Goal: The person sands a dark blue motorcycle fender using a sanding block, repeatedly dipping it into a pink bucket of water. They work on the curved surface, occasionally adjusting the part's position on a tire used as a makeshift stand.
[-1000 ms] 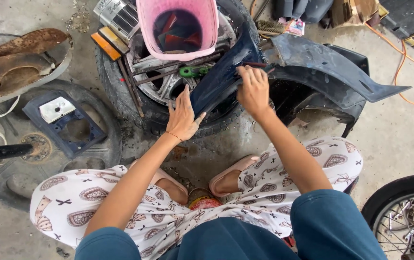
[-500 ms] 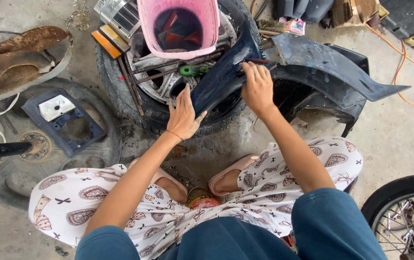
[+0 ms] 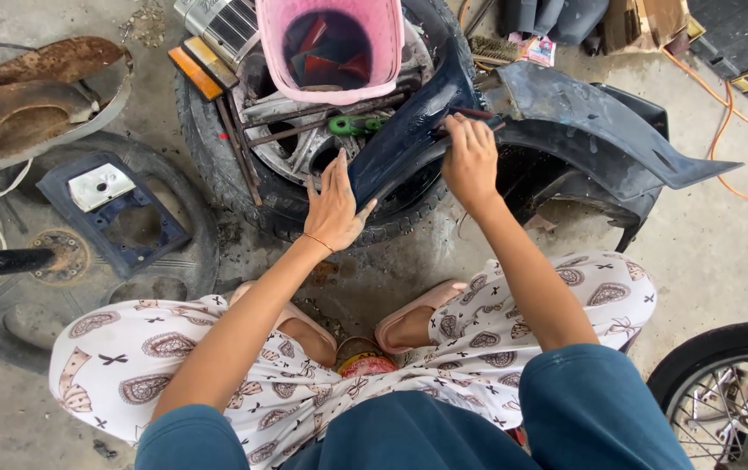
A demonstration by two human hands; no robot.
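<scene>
Your left hand (image 3: 336, 209) lies flat, fingers spread, against the lower end of the dark blue fender panel (image 3: 404, 130), which leans across the car tyre (image 3: 217, 165) at about 12 o'clock from your knees. Your right hand (image 3: 471, 161) has the fingers pressed together on a small dark strip (image 3: 476, 114), maybe abrasive paper, on the upper edge of the panel; I cannot tell exactly how it is pinched.

The panel rests only on the tyre and your palm. If you push hard with the right hand, I think it can slide toward 6 o'clock, or turn and scrape your left fingers. The pink bucket (image 3: 332, 48) at 11 o'clock sits on loose rods (image 3: 322, 122); a knock from the panel may tip it.
</scene>
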